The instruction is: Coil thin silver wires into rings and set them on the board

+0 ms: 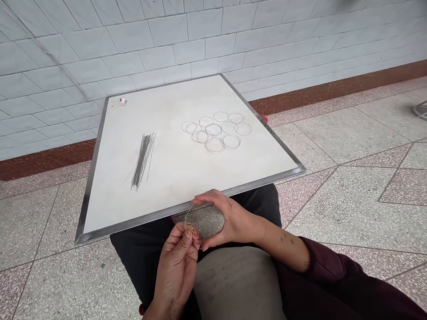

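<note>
White tiles cover the wall (173, 35) beyond a pale, metal-edged bench (116, 200). On the near side of it, above the lap, the left hand (178, 264) pinches a thin wire ring (186, 217) together with a small brown piece (190, 227) between thumb and fingers. The right hand (233, 222) curves around the ring's right side, its fingertips meeting the wire at the far end; whether it grips firmly, I cannot tell. The ring looks very light and springy, smooth enough to slip and easy to bend out of round, so the meeting ends seem the best place to pinch. On the bench, slim wire rings (213, 135) overlap at right, straight wires (142, 162) lie bundled at left, and a small white-and-red object (123, 102) sits near the far-left corner. Speckled stone makes up the floor (367, 200).
</note>
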`<move>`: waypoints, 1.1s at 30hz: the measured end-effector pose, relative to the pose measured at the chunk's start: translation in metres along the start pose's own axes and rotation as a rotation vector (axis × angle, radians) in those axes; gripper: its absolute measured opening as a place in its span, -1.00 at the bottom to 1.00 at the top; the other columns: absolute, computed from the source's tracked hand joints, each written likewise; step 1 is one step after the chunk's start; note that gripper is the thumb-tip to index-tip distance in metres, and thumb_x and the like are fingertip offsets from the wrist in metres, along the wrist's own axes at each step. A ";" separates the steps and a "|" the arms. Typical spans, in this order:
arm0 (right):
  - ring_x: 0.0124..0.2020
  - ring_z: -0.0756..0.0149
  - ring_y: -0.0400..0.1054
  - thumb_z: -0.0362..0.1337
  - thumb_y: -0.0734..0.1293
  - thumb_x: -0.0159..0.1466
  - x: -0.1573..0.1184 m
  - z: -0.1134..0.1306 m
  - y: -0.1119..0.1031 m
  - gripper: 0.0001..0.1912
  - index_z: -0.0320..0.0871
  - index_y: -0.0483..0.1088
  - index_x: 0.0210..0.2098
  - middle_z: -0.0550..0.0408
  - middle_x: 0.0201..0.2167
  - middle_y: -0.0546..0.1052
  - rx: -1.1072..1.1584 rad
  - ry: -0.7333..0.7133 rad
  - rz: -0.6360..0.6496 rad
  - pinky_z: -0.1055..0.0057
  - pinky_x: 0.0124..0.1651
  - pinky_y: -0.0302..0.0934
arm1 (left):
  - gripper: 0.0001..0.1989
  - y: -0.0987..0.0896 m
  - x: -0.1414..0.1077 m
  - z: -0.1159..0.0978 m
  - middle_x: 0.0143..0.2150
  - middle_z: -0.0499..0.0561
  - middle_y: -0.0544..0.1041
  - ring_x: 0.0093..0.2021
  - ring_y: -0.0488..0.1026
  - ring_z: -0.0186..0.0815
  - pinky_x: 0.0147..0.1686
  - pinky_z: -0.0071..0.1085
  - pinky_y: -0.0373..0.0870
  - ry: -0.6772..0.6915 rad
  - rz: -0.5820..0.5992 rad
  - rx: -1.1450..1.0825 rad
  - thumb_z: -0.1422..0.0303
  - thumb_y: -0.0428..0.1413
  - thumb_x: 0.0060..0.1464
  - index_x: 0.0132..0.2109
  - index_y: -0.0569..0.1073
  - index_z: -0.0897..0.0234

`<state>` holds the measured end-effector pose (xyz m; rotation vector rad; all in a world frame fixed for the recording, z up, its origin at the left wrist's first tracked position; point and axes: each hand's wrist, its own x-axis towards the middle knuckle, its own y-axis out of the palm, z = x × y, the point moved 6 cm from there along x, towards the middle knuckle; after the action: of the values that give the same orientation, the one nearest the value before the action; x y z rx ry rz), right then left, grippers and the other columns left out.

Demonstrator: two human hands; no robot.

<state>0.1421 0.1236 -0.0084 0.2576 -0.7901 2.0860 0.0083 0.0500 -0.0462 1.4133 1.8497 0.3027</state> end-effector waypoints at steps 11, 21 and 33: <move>0.10 0.10 0.38 -0.05 0.63 -0.08 0.000 0.003 0.001 0.05 -0.05 0.07 0.25 -0.10 0.08 0.45 0.029 0.015 -0.013 0.15 0.16 0.27 | -0.85 -0.001 -0.002 -0.001 -0.33 -0.04 0.45 -0.31 0.37 -0.41 -0.23 -0.51 0.42 -0.011 -0.037 -0.035 0.41 0.37 -0.07 -0.30 0.59 0.28; 0.12 0.09 0.38 -0.06 0.64 -0.10 -0.001 0.000 0.003 0.10 -0.04 0.04 0.28 -0.12 0.09 0.44 0.065 0.045 -0.013 0.14 0.18 0.26 | -0.86 -0.001 -0.002 -0.003 -0.33 -0.02 0.47 -0.29 0.40 -0.38 -0.20 -0.46 0.43 -0.007 0.005 -0.022 0.38 0.35 -0.02 -0.26 0.60 0.26; 0.11 0.07 0.38 -0.05 0.65 -0.15 -0.002 -0.003 0.006 0.17 -0.03 0.01 0.30 -0.13 0.10 0.43 0.079 0.023 -0.004 0.12 0.18 0.27 | -0.81 -0.002 0.001 -0.002 -0.35 -0.05 0.39 -0.35 0.32 -0.41 -0.28 -0.50 0.40 -0.030 0.017 -0.037 0.41 0.34 -0.02 -0.21 0.59 0.26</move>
<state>0.1392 0.1221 -0.0144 0.2779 -0.6944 2.1151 0.0051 0.0507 -0.0469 1.4015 1.7995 0.3208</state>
